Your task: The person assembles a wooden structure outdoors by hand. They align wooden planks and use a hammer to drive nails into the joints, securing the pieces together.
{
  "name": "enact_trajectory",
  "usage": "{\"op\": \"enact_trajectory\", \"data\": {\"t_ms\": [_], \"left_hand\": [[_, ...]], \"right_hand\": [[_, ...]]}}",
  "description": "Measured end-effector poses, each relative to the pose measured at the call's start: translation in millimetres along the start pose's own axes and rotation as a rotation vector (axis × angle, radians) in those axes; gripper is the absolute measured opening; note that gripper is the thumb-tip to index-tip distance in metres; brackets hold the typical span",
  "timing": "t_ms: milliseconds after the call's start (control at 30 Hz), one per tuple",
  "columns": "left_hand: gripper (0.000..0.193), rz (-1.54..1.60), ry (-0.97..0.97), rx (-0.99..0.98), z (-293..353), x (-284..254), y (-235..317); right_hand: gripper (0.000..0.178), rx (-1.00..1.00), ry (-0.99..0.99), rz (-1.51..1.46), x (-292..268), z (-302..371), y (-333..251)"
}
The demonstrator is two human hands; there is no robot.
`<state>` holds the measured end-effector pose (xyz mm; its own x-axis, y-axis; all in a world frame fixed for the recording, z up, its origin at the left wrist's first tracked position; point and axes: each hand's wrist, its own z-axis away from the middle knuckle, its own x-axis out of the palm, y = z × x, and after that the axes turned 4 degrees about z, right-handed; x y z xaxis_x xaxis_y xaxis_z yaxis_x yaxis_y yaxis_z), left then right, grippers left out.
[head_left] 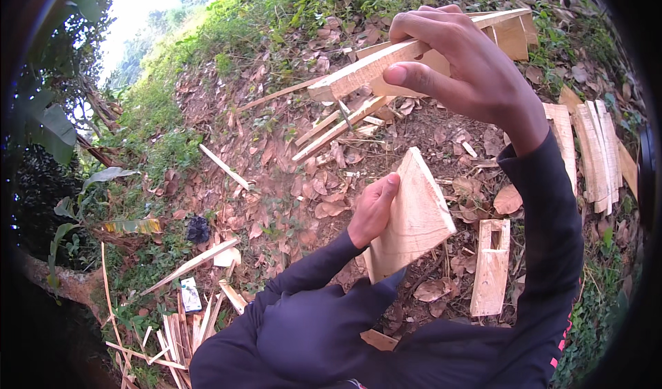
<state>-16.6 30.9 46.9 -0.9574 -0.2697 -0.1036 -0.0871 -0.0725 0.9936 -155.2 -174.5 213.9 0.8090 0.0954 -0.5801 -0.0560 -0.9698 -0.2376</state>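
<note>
My left hand (376,210) grips a pale, flat wooden board (417,213) by its left edge, thumb on the near face. The board stands tilted above my lap. Farther up and to the right, my right hand (469,68) is closed over a long wooden piece (372,68), fingers across the top and thumb along the near side. More pale wood shows behind that hand, and I cannot tell whether it is joined to the long piece. The two held pieces are apart.
A wooden piece with a rectangular cut-out (491,272) lies right of my legs. Several planks (596,154) rest at the far right. Thin sticks (341,128) lie on the leafy ground (269,203). A pile of offcuts (183,337) and a small white packet (191,295) lie lower left.
</note>
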Motion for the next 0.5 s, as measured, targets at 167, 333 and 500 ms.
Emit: {"op": "enact_trajectory", "data": {"t_ms": [167,333,500], "left_hand": [[0.038,-0.500,-0.243,0.250,15.0,15.1,39.4],[0.034,-0.684,-0.359,0.481,11.9,42.2,44.4],[0.028,-0.755,-0.448,0.706,20.6,79.8,28.5]], "right_hand": [[0.068,0.134,-0.231,-0.072,-52.5,17.5,4.3],[0.061,0.244,-0.348,-0.080,-72.9,30.5,-5.3],[0.068,0.143,-0.404,-0.164,-70.7,61.8,8.2]]}}
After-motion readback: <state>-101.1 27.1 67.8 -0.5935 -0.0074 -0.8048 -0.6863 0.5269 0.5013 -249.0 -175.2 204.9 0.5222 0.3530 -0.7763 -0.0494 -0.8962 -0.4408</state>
